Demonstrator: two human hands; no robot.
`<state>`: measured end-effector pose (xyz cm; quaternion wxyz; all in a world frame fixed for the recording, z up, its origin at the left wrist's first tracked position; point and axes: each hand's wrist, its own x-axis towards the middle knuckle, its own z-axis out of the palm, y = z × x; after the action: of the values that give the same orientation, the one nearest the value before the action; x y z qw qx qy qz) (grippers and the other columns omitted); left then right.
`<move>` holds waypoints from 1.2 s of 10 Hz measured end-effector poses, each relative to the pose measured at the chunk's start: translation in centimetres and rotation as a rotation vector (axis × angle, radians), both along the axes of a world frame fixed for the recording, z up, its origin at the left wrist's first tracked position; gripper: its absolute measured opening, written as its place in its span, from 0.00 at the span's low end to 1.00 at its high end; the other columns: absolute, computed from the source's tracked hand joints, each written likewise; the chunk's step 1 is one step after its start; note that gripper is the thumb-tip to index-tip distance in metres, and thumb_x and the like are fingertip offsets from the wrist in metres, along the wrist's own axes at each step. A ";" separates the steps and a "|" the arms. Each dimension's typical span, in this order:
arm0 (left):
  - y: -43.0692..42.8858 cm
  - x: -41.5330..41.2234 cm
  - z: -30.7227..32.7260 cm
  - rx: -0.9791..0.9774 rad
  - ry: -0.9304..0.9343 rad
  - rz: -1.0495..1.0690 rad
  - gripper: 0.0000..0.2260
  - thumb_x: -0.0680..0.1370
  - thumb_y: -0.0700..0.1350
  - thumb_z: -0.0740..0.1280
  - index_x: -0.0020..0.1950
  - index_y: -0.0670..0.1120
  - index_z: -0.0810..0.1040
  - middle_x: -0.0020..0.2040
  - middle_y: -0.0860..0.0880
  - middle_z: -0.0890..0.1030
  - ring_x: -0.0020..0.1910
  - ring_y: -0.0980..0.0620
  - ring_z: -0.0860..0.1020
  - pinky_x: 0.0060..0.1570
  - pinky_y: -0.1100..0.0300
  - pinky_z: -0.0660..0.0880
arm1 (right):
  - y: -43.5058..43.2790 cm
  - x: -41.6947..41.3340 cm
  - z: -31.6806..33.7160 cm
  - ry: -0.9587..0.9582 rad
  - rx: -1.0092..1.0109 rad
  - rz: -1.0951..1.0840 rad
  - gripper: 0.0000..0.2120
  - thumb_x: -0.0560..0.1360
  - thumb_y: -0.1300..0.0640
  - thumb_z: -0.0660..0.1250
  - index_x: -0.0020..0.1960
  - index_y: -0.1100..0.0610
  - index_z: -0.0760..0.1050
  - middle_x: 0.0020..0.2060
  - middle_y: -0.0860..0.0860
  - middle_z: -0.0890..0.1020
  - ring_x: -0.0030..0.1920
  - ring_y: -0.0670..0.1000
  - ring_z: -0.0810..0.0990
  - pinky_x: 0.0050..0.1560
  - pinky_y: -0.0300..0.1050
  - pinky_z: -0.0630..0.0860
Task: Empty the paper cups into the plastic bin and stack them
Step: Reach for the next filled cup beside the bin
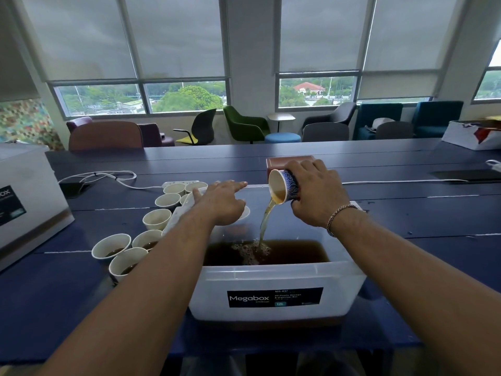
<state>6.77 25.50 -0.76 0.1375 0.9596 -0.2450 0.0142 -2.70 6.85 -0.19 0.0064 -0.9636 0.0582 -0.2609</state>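
Note:
My right hand (317, 194) grips a blue patterned paper cup (284, 185), tipped to the left above the plastic bin (273, 283). A thin brown stream runs from the cup's rim into the dark, foaming liquid in the bin. My left hand (222, 202) hovers over the bin's back left corner with the index finger straight and the other fingers curled round a white cup; only its rim (246, 213) shows. Several open paper cups (157, 218) stand on the table left of the bin; the near ones (111, 246) hold brown liquid.
The bin sits on a dark blue table (406, 221). A white power strip (180, 183) and cable lie behind the cups. A grey box (29, 202) stands at the left edge, a brown box (290, 161) behind the bin. Chairs line the windows.

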 end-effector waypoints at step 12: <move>-15.3 -6.7 6.9 -0.811 -0.019 -0.177 0.15 0.79 0.48 0.62 0.64 0.48 0.78 0.60 0.46 0.80 0.56 0.48 0.78 0.57 0.51 0.77 | -7.5 -4.7 5.2 -0.221 0.552 -0.026 0.35 0.63 0.44 0.72 0.65 0.51 0.64 0.57 0.53 0.76 0.54 0.55 0.77 0.53 0.53 0.78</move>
<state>0.06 10.19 6.15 0.5029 0.8027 -0.3023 0.1068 -7.37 -0.62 4.98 0.2710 -0.8904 0.1382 -0.3386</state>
